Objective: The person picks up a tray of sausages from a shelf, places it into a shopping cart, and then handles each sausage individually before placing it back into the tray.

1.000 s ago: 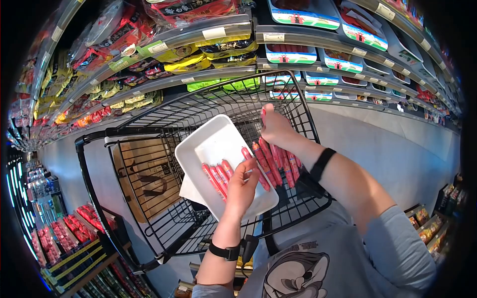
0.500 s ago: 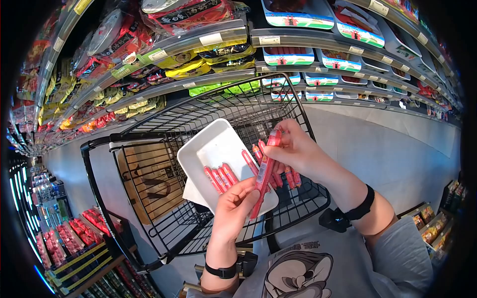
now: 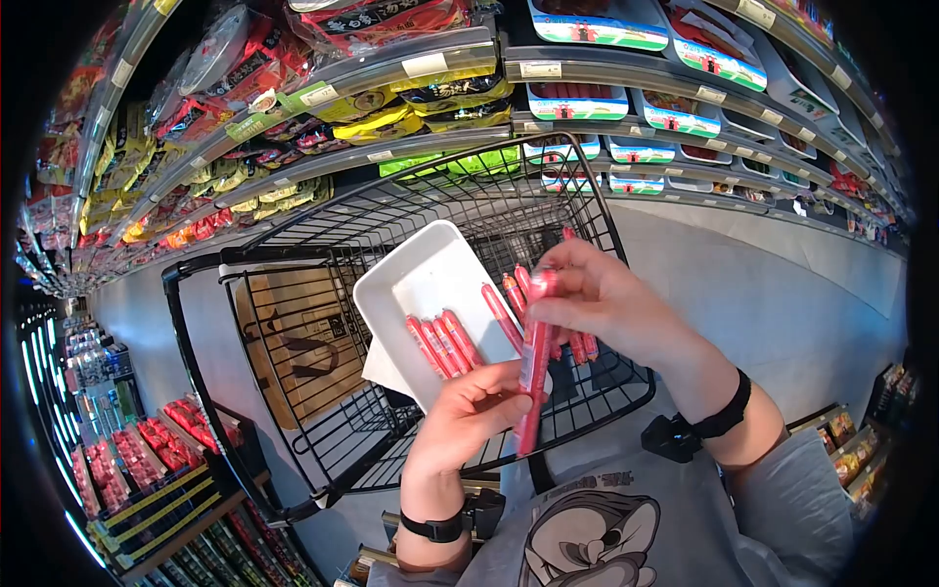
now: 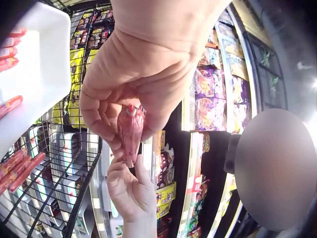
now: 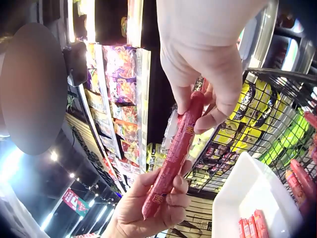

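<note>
In the head view a red-wrapped sausage [image 3: 534,367] is held between both hands, above the near right end of a white tray [image 3: 421,256]. My right hand [image 3: 611,308] pinches its upper end, and my left hand [image 3: 465,416] grips it lower down between thumb and fingers. The right wrist view shows the long sausage [image 5: 176,148] side-on, its wrapper printed with lettering. Inside the tray several sausages [image 3: 440,342] lie side by side on the left, and a single one [image 3: 499,311] lies slanted near the right wall. More sausages [image 3: 585,347] lie beside the tray, partly behind my right hand.
A black wire shopping cart [image 3: 245,256] surrounds the tray, with a brown paper bag [image 3: 293,367] on its left. Shelves ahead carry yellow packets [image 3: 377,125] and labelled trays [image 3: 577,103]. Red packs [image 3: 156,445] fill a display at lower left.
My right hand has come back from the cart's far right side with a sausage to meet the left hand. Since half a second ago, both hands have shifted slightly right and the sausage stands steeper.
</note>
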Demonstrator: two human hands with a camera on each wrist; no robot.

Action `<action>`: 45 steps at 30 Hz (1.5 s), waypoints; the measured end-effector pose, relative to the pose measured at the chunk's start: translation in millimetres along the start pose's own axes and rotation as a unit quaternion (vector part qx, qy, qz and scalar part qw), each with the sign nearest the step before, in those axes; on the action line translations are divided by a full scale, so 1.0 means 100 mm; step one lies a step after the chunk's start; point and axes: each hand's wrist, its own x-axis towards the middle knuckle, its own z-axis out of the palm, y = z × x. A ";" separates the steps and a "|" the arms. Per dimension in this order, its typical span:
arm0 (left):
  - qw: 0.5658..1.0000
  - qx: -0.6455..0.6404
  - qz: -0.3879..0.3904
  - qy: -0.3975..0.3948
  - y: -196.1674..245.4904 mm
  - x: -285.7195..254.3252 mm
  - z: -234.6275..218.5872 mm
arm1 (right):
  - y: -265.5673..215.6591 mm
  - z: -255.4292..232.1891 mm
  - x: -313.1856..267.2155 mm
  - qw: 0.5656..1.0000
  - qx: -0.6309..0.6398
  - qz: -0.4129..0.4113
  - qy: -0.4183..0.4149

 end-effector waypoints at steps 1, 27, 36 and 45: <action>0.999 -0.033 -0.003 -0.019 -0.03 0.01 -0.01 | 0.00 0.04 0.00 1.000 -0.010 -0.017 -0.013; 0.944 -0.178 0.205 0.187 -0.04 -0.05 -0.09 | 0.18 0.00 -0.04 0.985 -0.133 -0.048 -0.104; 0.945 -0.180 0.196 0.189 -0.02 -0.04 -0.12 | 0.15 0.03 0.00 0.984 -0.138 -0.041 -0.107; 0.941 -0.191 0.178 0.217 -0.10 0.02 -0.22 | 0.34 0.06 0.13 0.963 -0.218 -0.063 -0.143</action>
